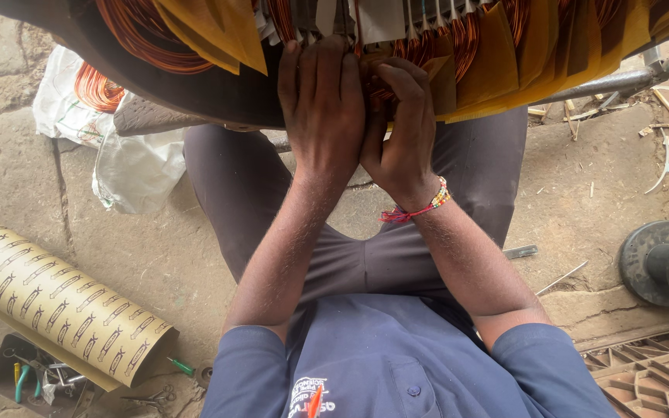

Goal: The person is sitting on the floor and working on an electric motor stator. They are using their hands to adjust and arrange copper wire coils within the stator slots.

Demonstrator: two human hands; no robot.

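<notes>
A large motor stator (195,93) fills the top of the head view, with copper wire coils (458,39) and yellow insulation paper sheets (505,62) sticking out of its slots. My left hand (323,108) lies flat against the windings, fingers pointing up and pressed on the copper. My right hand (404,131), with a beaded bracelet at the wrist, is curled beside it, its fingers pushing into the coil bundle. Whether either hand grips a wire is hidden by the fingers.
A roll of yellow printed insulation paper (56,302) lies at lower left over a tray of pliers (32,379). A white bag (133,166) with copper wire sits at left. A grey spool (667,263) and a plastic crate (652,379) are at right.
</notes>
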